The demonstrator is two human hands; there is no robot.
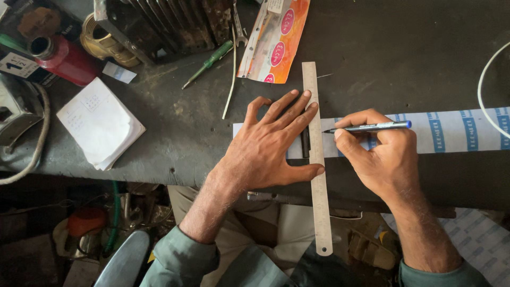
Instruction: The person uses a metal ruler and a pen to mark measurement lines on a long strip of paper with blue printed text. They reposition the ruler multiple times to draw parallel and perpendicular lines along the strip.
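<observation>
The steel ruler (pixel 316 154) lies across the white paper strip (pixel 451 130) on the dark counter (pixel 393 58), pinned flat by the open, spread left hand (pixel 268 149), while the right hand (pixel 380 157) grips a blue pen (pixel 372 127), tip at the ruler's edge.

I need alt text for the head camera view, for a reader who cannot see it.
Seen from above, a left hand presses a steel ruler flat across a white strip with blue print on a dark workbench, while the right hand holds a blue pen with its tip at the ruler's edge. A white notepad lies to the left.
</observation>
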